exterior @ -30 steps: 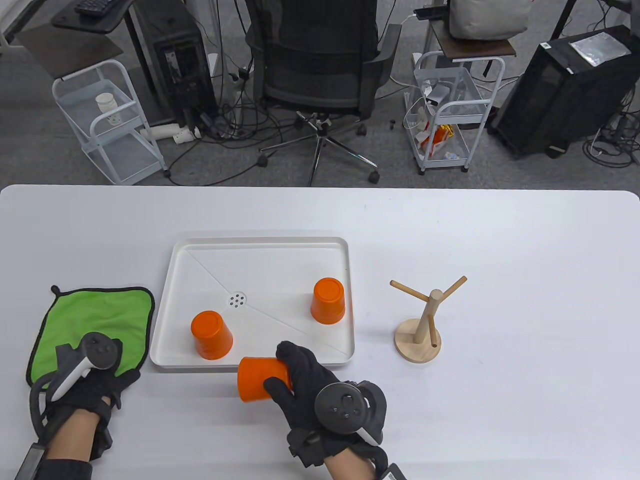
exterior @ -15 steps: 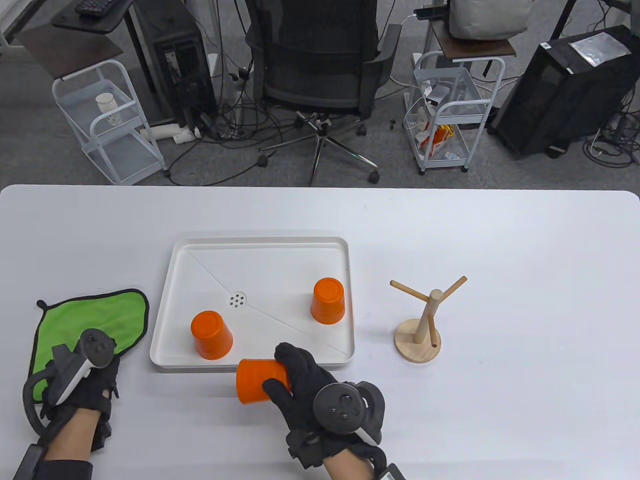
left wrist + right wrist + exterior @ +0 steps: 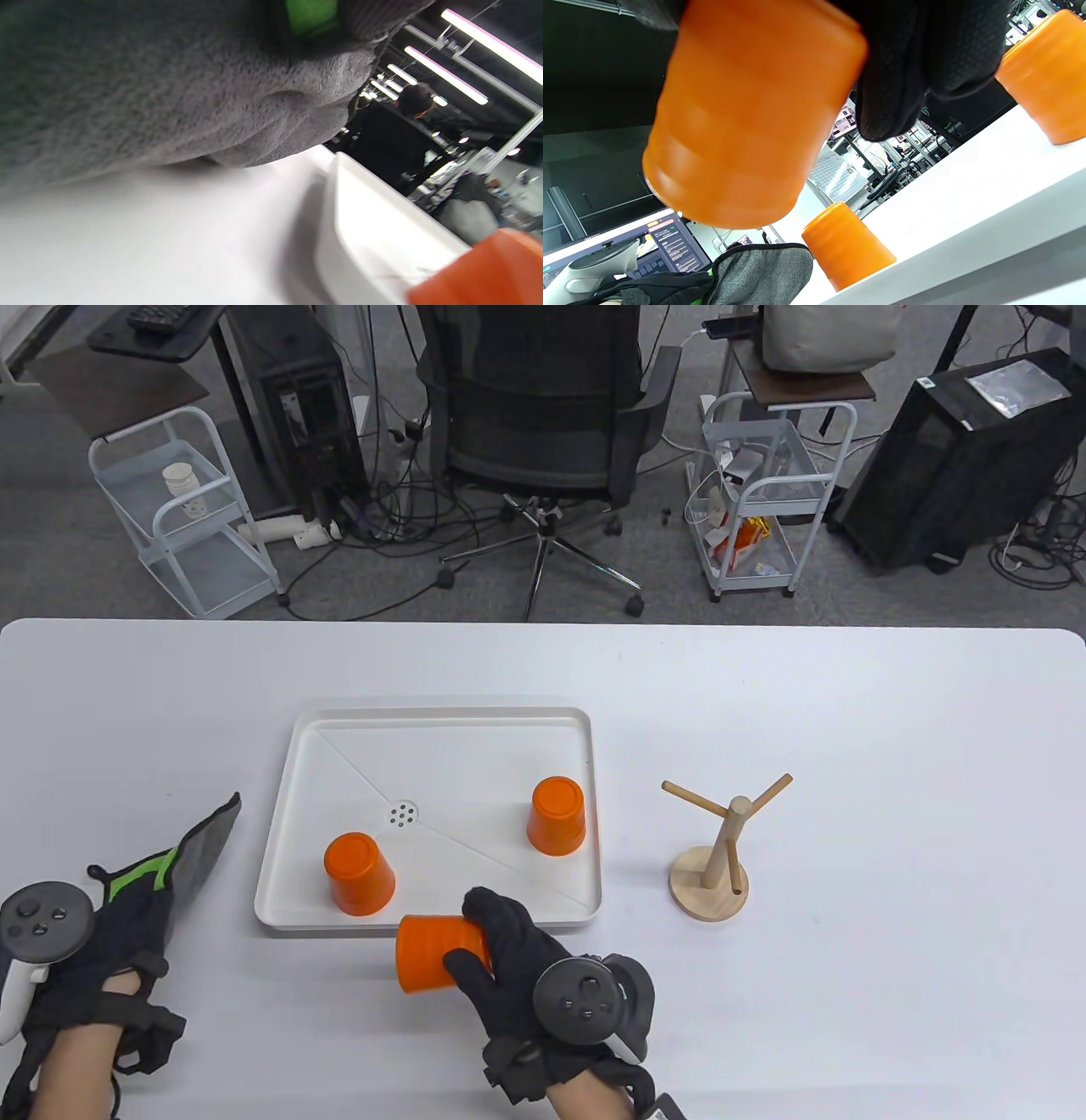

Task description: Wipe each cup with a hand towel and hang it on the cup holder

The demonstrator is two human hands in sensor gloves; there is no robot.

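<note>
**Towel lifted at left, cup held on its side in the middle**

At the near left edge of the white tabletop [image 3: 764,695], the left hand [image 3: 102,933] has its grip closed round a bunched hand towel [image 3: 199,848], fingers curled into the cloth. The towel shows its grey back, with a strip of bright green at the fingers, and its free corner points up and away toward the tray. In the left wrist view the grey pile fills most of the frame.

Right of it lies a white square tray [image 3: 441,718] with a small round drain near its middle. Two orange cups stand upside down in it: the left cup [image 3: 359,872] near the front left corner, the far cup [image 3: 557,814] toward the right side.

Just in front of the tray's near rim, the right hand [image 3: 517,959] grips a third, held cup [image 3: 433,952], fingers and thumb wrapped round its base end. This one is plain orange plastic, faintly ribbed, lying on its side with the rim pointing left.

Further right, apart from the tray, stands a wooden cup holder [image 3: 717,857]: round base, upright post, bare pegs.
</note>
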